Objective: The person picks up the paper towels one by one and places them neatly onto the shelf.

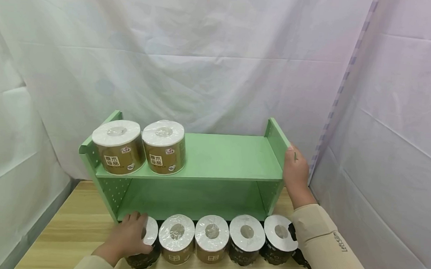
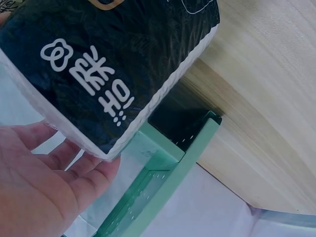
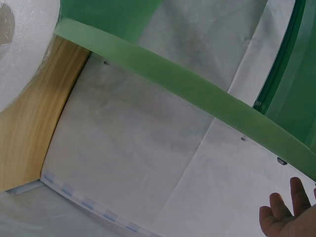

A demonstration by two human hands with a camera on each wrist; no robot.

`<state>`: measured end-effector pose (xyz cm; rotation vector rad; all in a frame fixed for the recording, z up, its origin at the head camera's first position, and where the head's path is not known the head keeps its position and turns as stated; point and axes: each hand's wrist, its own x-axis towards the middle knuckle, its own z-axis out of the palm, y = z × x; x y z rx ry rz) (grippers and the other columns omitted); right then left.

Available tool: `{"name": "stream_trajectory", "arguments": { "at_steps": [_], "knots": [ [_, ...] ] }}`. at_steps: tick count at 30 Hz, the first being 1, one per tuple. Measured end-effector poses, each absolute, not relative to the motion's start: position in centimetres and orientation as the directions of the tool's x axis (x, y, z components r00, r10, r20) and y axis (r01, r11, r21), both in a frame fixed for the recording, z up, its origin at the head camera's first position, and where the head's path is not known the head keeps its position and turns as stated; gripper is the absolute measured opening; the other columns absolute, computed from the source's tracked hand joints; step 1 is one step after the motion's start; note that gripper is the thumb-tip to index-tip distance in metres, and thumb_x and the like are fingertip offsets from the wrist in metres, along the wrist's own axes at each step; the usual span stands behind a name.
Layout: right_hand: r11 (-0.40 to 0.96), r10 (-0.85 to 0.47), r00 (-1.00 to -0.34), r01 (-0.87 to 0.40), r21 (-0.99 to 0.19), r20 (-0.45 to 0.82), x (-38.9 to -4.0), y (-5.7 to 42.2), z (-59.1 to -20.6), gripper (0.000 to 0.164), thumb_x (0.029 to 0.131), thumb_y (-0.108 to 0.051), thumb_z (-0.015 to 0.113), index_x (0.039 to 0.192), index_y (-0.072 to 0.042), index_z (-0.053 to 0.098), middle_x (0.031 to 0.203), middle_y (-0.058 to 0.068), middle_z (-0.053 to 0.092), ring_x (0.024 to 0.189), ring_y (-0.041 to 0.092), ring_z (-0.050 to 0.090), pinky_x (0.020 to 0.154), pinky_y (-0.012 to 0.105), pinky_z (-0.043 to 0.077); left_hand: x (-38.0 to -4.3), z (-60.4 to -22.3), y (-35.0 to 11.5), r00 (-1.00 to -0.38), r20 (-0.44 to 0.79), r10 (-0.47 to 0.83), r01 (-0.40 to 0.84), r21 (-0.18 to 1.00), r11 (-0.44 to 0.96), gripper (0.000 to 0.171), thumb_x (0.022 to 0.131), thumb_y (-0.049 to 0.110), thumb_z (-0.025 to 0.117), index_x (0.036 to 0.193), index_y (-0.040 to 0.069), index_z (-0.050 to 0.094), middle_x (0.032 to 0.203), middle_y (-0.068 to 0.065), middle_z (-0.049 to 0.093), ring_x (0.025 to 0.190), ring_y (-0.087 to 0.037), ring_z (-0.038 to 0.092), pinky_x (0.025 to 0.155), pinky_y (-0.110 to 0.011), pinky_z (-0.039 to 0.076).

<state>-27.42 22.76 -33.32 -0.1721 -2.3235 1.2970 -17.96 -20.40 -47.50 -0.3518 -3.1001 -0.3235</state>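
My left hand (image 1: pixel 128 237) grips a toilet roll in a black wrapper (image 2: pixel 98 74), the leftmost in a row before the shelf. Its fingers curl over the white top end, and the thumb lies toward the front. On the right, my right hand (image 1: pixel 296 167) holds the side panel (image 1: pixel 278 143) of a green two-tier shelf (image 1: pixel 233 152); a green sliver shows between thumb and fingers. The right wrist view catches its fingers (image 3: pixel 280 210) by the panel's outer side. Two brown-wrapped toilet rolls (image 1: pixel 122 155) stand side by side at the left of the upper tier.
Along the shelf's front, brown-wrapped rolls (image 1: pixel 212 238) and black-wrapped rolls (image 1: pixel 246 241) stand upright in a row on the wooden table (image 1: pixel 67 220). My right forearm overlaps black wrapping at the row's right end. White cloth (image 1: pixel 218 89) hangs behind and at both sides.
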Motion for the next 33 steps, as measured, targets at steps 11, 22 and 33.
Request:
{"name": "stream_trajectory", "arguments": {
  "at_steps": [11,22,33],
  "knots": [
    [0.549,0.333,-0.883,-0.105,-0.829,0.332,-27.5,22.86,-33.32,0.056,0.102,-0.038,0.024,0.146,-0.009,0.043,0.147,0.017,0.042,0.133,0.036,0.04,0.109,0.053,0.031,-17.71,-47.9,-20.67,-0.974,0.059,0.221,0.228,0.223,0.948,0.092,0.052,0.046,0.083,0.122,-0.004,0.052,0.106,-0.017,0.051,0.099,-0.039,0.051,0.081,-0.055,0.047],
    [0.552,0.334,-0.879,-0.111,-0.827,0.341,-27.63,22.92,-33.48,0.055,0.102,-0.038,0.024,0.145,-0.009,0.043,0.146,0.018,0.043,0.131,0.036,0.042,0.109,0.053,0.031,-17.44,-47.97,-20.85,-0.972,0.062,0.225,0.233,0.228,0.945,0.091,0.052,0.044,0.082,0.122,-0.005,0.052,0.11,-0.019,0.051,0.104,-0.042,0.049,0.083,-0.057,0.046],
    [0.541,0.34,-0.883,-0.098,-0.836,0.323,-27.58,22.89,-33.49,0.056,0.101,-0.039,0.024,0.146,-0.01,0.043,0.148,0.016,0.042,0.134,0.035,0.039,0.109,0.053,0.031,-17.12,-47.54,-20.86,-0.971,0.096,0.221,0.237,0.227,0.945,0.088,0.048,0.042,0.08,0.119,-0.003,0.053,0.107,-0.018,0.051,0.102,-0.041,0.05,0.081,-0.058,0.047]
  ]
}}
